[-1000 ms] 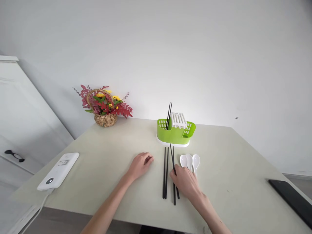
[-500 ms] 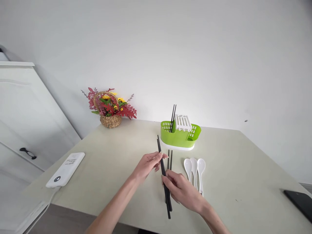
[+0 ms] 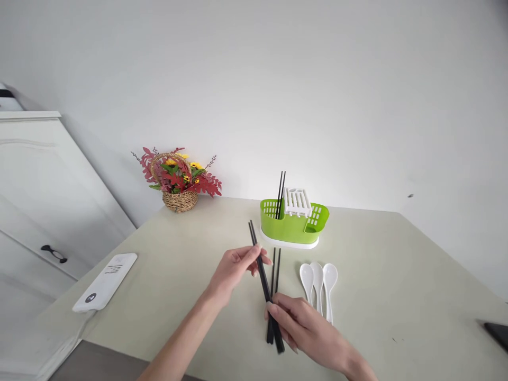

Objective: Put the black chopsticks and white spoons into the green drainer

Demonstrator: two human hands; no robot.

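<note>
A pair of black chopsticks [image 3: 262,275] is held between both hands, slanting with the thin tips up and to the left. My left hand [image 3: 238,267] pinches them near their upper part. Lower down, my right hand [image 3: 299,325] grips them close to the thick ends. Under them, a second pair of black chopsticks [image 3: 278,270] lies on the table, partly hidden by the held pair and my right hand. Just right of these lie three white spoons [image 3: 317,283], their handle ends covered by my right hand.
Behind the hands stands a green utensil holder [image 3: 286,230] with black chopsticks [image 3: 281,193] upright in its left compartment. A basket of artificial flowers [image 3: 180,201] is at the back left. A white power bank [image 3: 107,283] lies left; a black phone [image 3: 496,334] lies at the far right.
The held chopsticks have come together into line, their tips shifting left. My right hand has slid lower toward the thick ends. The camera view has shifted slightly.
</note>
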